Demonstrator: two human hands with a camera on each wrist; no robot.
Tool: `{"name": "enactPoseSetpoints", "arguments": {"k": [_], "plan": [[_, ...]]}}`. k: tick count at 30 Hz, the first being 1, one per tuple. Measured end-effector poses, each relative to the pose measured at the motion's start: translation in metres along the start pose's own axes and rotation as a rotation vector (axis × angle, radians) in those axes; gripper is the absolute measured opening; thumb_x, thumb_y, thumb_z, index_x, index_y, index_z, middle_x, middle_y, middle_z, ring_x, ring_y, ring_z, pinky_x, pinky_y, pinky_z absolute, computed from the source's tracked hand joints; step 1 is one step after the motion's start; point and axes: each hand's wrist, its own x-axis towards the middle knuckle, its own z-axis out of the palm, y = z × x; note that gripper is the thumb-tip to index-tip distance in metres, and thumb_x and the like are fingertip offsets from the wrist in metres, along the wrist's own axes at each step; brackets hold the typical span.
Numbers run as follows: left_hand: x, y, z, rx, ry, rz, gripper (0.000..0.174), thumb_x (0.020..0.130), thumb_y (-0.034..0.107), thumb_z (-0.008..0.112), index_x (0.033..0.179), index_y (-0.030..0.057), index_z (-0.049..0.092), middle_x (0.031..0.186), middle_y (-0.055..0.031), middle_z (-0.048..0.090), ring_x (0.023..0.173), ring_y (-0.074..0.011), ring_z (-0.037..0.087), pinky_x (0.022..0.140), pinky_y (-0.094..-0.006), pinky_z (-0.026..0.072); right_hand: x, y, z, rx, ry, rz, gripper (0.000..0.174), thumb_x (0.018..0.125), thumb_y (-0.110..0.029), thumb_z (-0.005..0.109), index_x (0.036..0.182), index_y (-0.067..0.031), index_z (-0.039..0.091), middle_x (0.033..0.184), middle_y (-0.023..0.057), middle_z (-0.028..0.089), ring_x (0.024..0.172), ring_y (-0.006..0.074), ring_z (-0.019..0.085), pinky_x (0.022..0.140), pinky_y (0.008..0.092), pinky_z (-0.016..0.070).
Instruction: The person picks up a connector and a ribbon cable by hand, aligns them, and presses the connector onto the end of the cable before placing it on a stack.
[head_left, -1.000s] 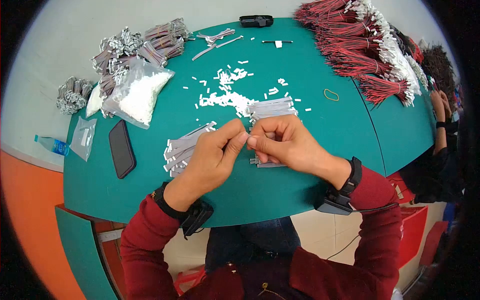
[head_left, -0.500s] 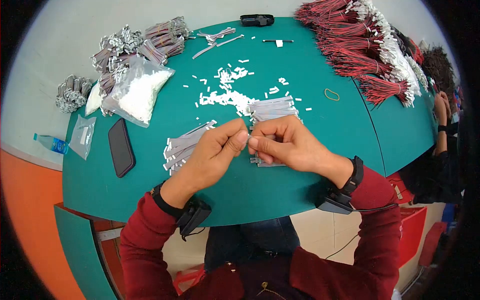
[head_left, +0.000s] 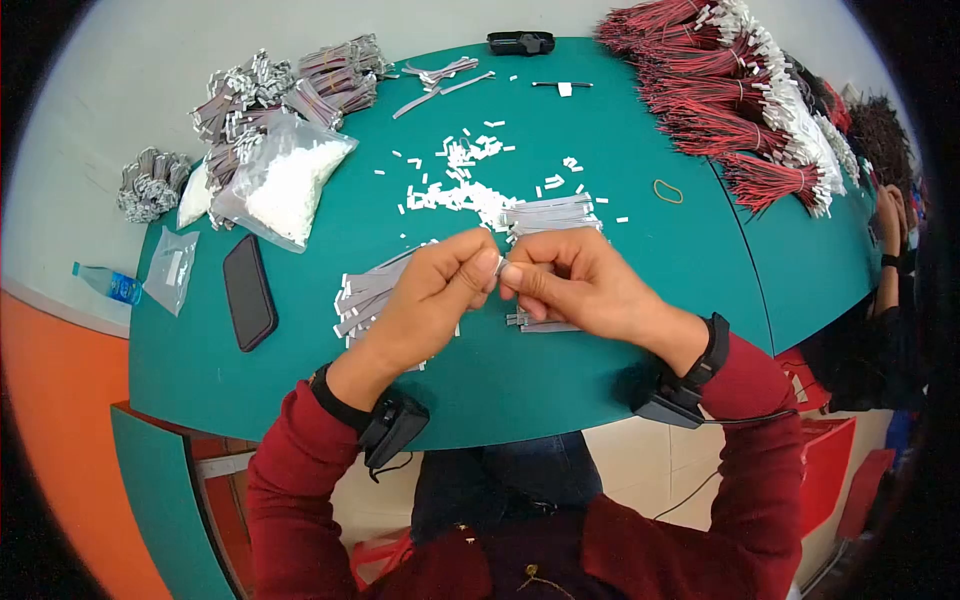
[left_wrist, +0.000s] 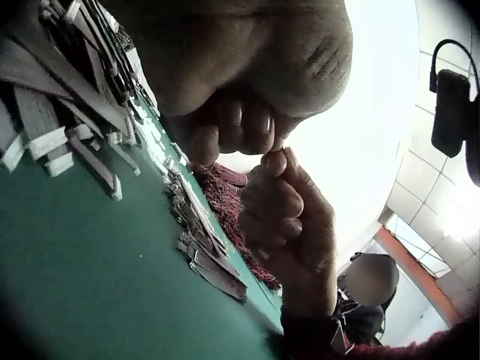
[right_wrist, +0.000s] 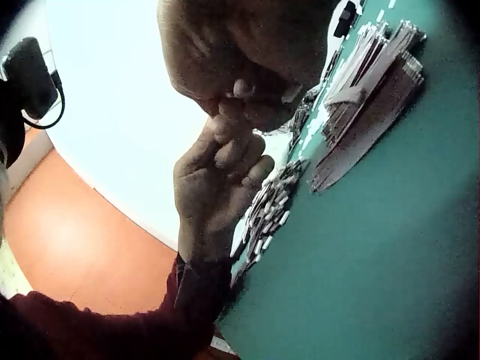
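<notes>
Left hand [head_left: 430, 300]: pinches a small pale piece [head_left: 502, 266]
Right hand [head_left: 595, 290]: pinches it too
Piece: above the bench [head_left: 540, 385], near grey strips [head_left: 374, 292]
Change: more exposed between fingertips, still held both sides

Dim, grainy wrist views; glare.

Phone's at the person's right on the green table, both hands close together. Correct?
No, wrong side: the head view shows the phone at the person's left on the green table. The left hand and right hand are indeed close together.
</notes>
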Motion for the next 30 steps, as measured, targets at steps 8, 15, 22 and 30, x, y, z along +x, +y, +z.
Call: {"name": "enactPoseSetpoints", "arguments": {"k": [8,15,22,30], "plan": [[0.004,0.0,-0.003,-0.13,0.008,-0.008,0.031,0.095,0.032,0.044,0.076,0.0071,0.044,0.062,0.0056,0.034,0.053,-0.0032,0.028,0.048,-0.0198,0.0237,0.001,-0.003,-0.01,-0.019,-0.042,0.045,0.024,0.092,-0.019,0.051,0.077,-0.0023,0.059,0.055,-0.0018,0.05,0.048,0.0026,0.042,0.043,0.0184,0.0322],[0.004,0.001,-0.009,0.157,0.006,0.072,0.027,0.093,0.026,0.05,0.075,0.0065,0.047,0.063,0.0067,0.037,0.058,-0.0021,0.032,0.051,-0.0197,0.0261,-0.001,-0.001,-0.006,-0.065,-0.067,0.029,0.023,0.092,-0.019,0.052,0.077,-0.0021,0.058,0.056,-0.0019,0.05,0.049,0.003,0.043,0.044,0.0187,0.0328],[-0.003,0.014,-0.019,0.172,0.248,0.144,0.026,0.093,0.023,0.051,0.073,0.0063,0.049,0.065,0.0077,0.039,0.06,-0.0016,0.032,0.053,-0.0194,0.0257,0.003,0.0,-0.023,-0.266,0.118,-0.2,0.025,0.09,-0.021,0.054,0.076,-0.0009,0.06,0.059,-0.0004,0.053,0.054,0.0051,0.046,0.048,0.0234,0.0364],[-0.067,0.003,-0.07,0.518,0.469,-0.029,0.023,0.091,0.018,0.052,0.074,0.0026,0.05,0.06,0.0061,0.038,0.056,-0.0028,0.032,0.049,-0.022,0.0261,-0.003,-0.003,-0.036,-0.974,0.201,-0.296,0.015,0.076,-0.016,0.065,0.072,-0.0031,0.059,0.066,0.0154,0.058,0.063,0.0345,0.057,0.056,0.0409,0.0439]]}}
